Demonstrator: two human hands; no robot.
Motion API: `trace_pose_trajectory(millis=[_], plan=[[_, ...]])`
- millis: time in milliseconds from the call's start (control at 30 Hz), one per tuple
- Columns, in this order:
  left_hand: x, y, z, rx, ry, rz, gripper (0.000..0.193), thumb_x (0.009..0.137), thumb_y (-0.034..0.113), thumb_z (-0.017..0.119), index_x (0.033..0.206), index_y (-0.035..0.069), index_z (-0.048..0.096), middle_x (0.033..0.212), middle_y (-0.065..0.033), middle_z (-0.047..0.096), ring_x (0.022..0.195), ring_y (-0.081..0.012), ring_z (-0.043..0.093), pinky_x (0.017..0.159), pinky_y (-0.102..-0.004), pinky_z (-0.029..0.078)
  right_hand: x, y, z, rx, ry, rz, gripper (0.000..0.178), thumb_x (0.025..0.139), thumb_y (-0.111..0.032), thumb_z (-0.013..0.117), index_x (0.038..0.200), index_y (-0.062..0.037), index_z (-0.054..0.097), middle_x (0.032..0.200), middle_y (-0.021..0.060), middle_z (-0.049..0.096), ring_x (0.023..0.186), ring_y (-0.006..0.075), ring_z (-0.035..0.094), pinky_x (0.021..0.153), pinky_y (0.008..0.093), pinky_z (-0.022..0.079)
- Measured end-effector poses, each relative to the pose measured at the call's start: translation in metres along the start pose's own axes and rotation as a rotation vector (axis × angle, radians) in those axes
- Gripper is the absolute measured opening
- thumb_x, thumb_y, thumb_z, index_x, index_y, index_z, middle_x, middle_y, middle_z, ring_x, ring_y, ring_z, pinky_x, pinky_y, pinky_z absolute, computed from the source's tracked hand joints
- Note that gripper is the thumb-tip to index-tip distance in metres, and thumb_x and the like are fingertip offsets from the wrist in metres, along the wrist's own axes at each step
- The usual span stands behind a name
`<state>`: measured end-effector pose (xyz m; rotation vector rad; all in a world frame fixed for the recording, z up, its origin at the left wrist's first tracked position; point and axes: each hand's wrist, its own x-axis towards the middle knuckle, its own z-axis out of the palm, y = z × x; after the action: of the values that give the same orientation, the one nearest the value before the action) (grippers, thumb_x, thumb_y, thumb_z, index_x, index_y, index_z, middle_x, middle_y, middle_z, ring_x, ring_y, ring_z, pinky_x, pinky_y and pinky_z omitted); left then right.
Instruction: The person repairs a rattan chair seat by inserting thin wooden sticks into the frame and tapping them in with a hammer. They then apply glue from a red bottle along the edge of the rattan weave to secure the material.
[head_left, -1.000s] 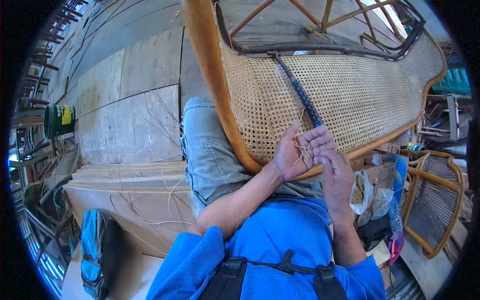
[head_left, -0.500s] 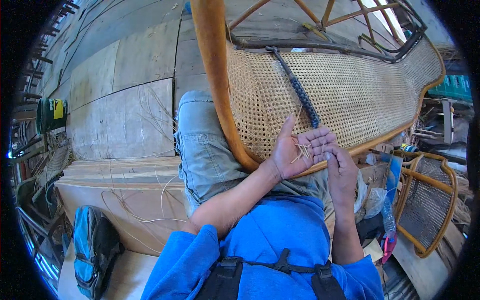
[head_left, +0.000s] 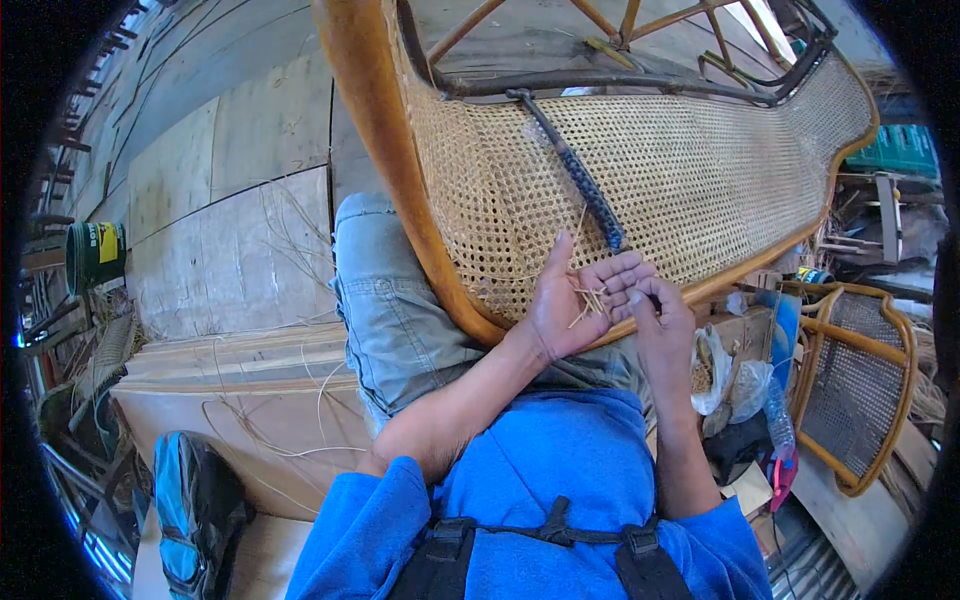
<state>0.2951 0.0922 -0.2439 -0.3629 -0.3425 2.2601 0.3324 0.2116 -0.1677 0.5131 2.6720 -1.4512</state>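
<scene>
My left hand (head_left: 562,308) is held palm up, cupping several short, thin pale sticks (head_left: 592,300) that look like rattan or wood pegs. Close against its fingertips is my right hand (head_left: 667,328), its thumb and forefinger drawn together; whatever may be between them is too small to make out. Just beyond both hands stretches a woven cane panel (head_left: 660,165) in a curved brown rattan frame (head_left: 385,120), leaning by my lap. A slim hammer-like tool (head_left: 585,185) with a black wrapped handle lies across the cane, its handle end near my left fingers.
A smaller cane-panelled frame (head_left: 860,365) stands at the right, near plastic bags (head_left: 750,390) and a bottle (head_left: 778,412). On the left are stacked boards (head_left: 250,350) with loose cane strands, a blue and black backpack (head_left: 190,510) and a dark green bucket (head_left: 95,255).
The view has shifted slightly, moving the frame and both hands a little left in the picture. My right thumb and fingers have shifted a little at the left fingertips; the sticks stay in my left palm.
</scene>
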Motion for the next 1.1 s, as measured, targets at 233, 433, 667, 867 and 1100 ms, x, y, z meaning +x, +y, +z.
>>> trace_pose_trajectory(millis=[233, 433, 667, 867, 1100], plan=[[0.002, 0.002, -0.005, -0.037, -0.057, -0.043, 0.091, 0.087, 0.073, 0.031, 0.130, -0.006, 0.046, 0.130, -0.0239, 0.052, 0.120, -0.0345, 0.051, 0.100, -0.0468, 0.042, -0.005, -0.010, -0.009, -0.071, 0.014, 0.003, 0.009, 0.089, -0.001, 0.054, 0.097, -0.0002, 0.059, 0.081, -0.0011, 0.058, 0.068, 0.0041, 0.048, 0.060, 0.0198, 0.041], [0.002, 0.003, -0.006, -0.021, 0.009, -0.015, 0.089, 0.087, 0.072, 0.032, 0.126, -0.006, 0.049, 0.125, -0.0228, 0.054, 0.117, -0.0340, 0.053, 0.101, -0.0468, 0.042, -0.001, 0.000, -0.011, 0.196, -0.045, 0.073, 0.014, 0.089, -0.001, 0.055, 0.102, 0.0002, 0.061, 0.083, -0.0008, 0.060, 0.068, 0.0039, 0.050, 0.060, 0.0188, 0.041], [0.003, 0.003, -0.002, 0.049, -0.043, -0.081, 0.091, 0.087, 0.074, 0.028, 0.124, -0.006, 0.051, 0.122, -0.0209, 0.057, 0.113, -0.0325, 0.056, 0.098, -0.0437, 0.044, 0.002, -0.005, -0.015, -0.075, -0.040, -0.039, 0.011, 0.086, -0.002, 0.057, 0.095, 0.0010, 0.062, 0.083, 0.0063, 0.062, 0.067, 0.0162, 0.058, 0.062, 0.0296, 0.049], [0.002, 0.001, -0.001, 0.043, -0.097, -0.136, 0.096, 0.086, 0.076, 0.023, 0.130, -0.006, 0.046, 0.123, -0.0209, 0.057, 0.114, -0.0319, 0.056, 0.101, -0.0438, 0.041, 0.008, -0.007, -0.010, -0.371, 0.093, -0.270, 0.013, 0.083, -0.002, 0.059, 0.095, -0.0027, 0.064, 0.090, 0.0128, 0.057, 0.082, 0.0273, 0.060, 0.071, 0.0357, 0.049], [0.003, 0.004, -0.005, 0.005, -0.101, -0.093, 0.100, 0.083, 0.079, 0.019, 0.126, -0.006, 0.048, 0.120, -0.0214, 0.057, 0.110, -0.0319, 0.057, 0.100, -0.0438, 0.042, -0.001, -0.010, -0.012, -0.367, 0.079, -0.367, 0.015, 0.081, -0.002, 0.063, 0.096, -0.0034, 0.065, 0.099, 0.0130, 0.061, 0.091, 0.0254, 0.061, 0.078, 0.0317, 0.049]])
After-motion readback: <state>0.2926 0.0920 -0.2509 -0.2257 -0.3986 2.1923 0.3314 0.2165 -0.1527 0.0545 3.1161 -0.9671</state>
